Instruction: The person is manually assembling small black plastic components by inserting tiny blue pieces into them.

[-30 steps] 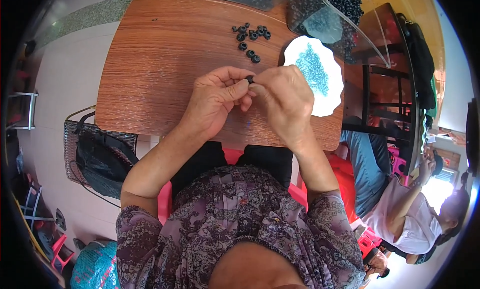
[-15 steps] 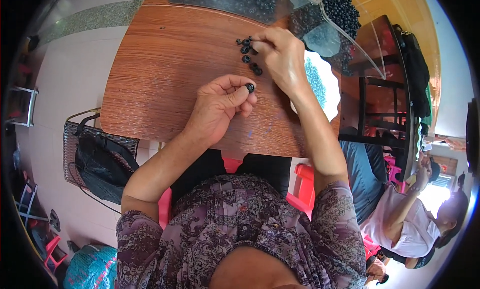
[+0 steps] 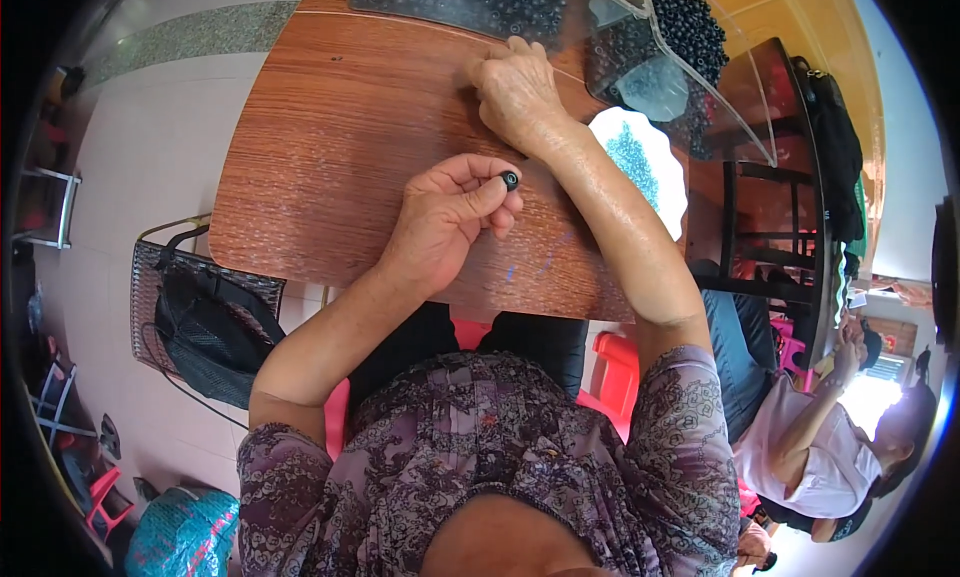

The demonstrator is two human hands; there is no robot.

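My left hand (image 3: 450, 215) is over the table's near part, with thumb and fingers pinching a small black round part (image 3: 510, 180) that has a hole or ring in its face. Farther off, my right hand (image 3: 520, 92) is back-up and low over the tabletop, its fingers bent downward and partly smeared. The palm and most fingertips are hidden, so whatever lies under them does not show. Just right of that wrist stands a white scalloped plate (image 3: 672, 182) with a heap of tiny teal pieces (image 3: 632, 162).
Clear plastic bins of black parts (image 3: 685, 22) line the far edge of the brown wooden table (image 3: 330, 157). A wire basket holding a black bag (image 3: 205, 322) is at the left. A red stool (image 3: 612, 372) and a seated person (image 3: 820, 447) are to the right.
My right hand has swung left and turned back-up, over the spot where several loose black parts lay. The left hand keeps the black part, almost in place.
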